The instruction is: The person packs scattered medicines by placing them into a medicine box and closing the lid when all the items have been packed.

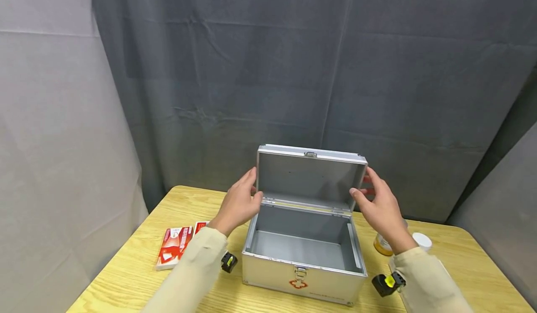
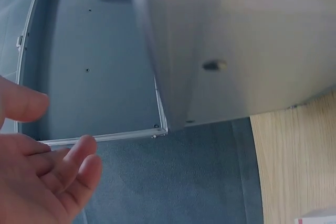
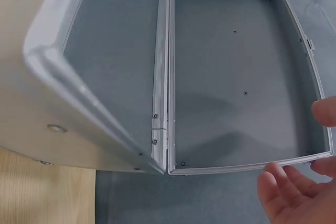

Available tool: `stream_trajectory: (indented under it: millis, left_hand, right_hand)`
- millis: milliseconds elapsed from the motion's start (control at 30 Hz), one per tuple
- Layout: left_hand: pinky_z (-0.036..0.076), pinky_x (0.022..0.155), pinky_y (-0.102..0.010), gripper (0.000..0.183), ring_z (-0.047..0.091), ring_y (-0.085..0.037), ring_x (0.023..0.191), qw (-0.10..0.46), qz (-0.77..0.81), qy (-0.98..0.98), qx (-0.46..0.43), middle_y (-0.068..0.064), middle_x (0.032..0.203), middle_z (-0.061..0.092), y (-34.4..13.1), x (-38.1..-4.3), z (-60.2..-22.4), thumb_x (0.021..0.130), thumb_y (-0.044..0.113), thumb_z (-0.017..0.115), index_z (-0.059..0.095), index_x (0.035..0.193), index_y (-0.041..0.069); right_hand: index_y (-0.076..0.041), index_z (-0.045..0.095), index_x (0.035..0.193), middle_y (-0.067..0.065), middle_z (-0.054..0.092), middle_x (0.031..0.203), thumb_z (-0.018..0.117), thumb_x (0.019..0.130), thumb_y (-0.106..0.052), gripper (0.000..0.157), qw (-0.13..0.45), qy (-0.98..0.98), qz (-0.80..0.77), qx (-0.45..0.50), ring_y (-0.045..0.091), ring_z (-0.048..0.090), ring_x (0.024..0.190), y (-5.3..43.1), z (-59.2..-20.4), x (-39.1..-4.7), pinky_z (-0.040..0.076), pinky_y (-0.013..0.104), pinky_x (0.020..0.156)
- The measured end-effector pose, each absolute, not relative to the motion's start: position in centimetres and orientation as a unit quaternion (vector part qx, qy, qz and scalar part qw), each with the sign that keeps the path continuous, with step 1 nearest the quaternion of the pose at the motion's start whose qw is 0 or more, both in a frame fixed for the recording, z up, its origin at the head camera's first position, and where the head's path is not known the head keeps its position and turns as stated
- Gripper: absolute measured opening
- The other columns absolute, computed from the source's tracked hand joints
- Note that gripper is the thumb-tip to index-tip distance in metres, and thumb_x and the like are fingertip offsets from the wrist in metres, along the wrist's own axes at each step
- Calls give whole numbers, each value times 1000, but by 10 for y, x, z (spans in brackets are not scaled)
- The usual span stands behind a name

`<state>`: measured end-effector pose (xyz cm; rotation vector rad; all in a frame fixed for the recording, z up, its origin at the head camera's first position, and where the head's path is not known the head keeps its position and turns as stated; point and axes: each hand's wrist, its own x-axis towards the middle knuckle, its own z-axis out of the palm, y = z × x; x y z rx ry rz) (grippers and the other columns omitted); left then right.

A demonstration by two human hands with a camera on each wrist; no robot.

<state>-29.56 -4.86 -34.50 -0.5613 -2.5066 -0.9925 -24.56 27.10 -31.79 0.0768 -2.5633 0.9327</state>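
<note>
A silver metal first-aid box (image 1: 304, 275) with a red cross below its front latch stands on the table, its lid (image 1: 310, 178) raised at the back. No contents show inside the grey interior. My left hand (image 1: 241, 201) is at the lid's left side, with thumb and fingers loosely spread around the edge. At the right side, my right hand (image 1: 379, 206) has its thumb in front of the lid and its fingers by the outer edge. In the right wrist view, fingertips (image 3: 270, 174) meet the lid's rim, while a gap shows between thumb and fingers.
Red-and-white boxes (image 1: 174, 245) lie left of the first-aid box, partly behind my left forearm. To the right, partly hidden by my right arm, are an amber bottle (image 1: 382, 245) and a white cap (image 1: 422, 241). A grey curtain (image 1: 293, 71) hangs behind the wooden table (image 1: 189, 199).
</note>
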Motion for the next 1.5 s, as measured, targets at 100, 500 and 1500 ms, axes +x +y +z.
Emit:
stream_trajectory:
  millis: [100,500,1500]
  left_hand:
    - [53,97,-45,64,68,-25,111,187,-343,-899,-197,-14,156,43,-54,-292,-346,93,17,58,37,151,0]
    - [44,111,-49,41,55,-32,131,182,-307,-905,-233,-12,138,62,-81,-262,-377,92,17,65,62,131,4]
    - [31,119,-55,77,43,-30,143,101,-286,-909,-284,5,161,35,-92,-252,-426,89,59,62,42,152,19]
  right_hand:
    - [-6,18,159,27,43,145,53,102,-34,73,196,-925,324,29,43,58,118,274,-318,-241,53,53,85]
    - [-5,28,155,33,30,152,46,103,-46,69,138,-951,277,10,51,48,123,321,-318,-210,46,67,87]
    - [19,27,140,49,29,135,50,99,-55,88,-121,-964,205,-118,61,50,110,465,-404,-153,54,60,82]
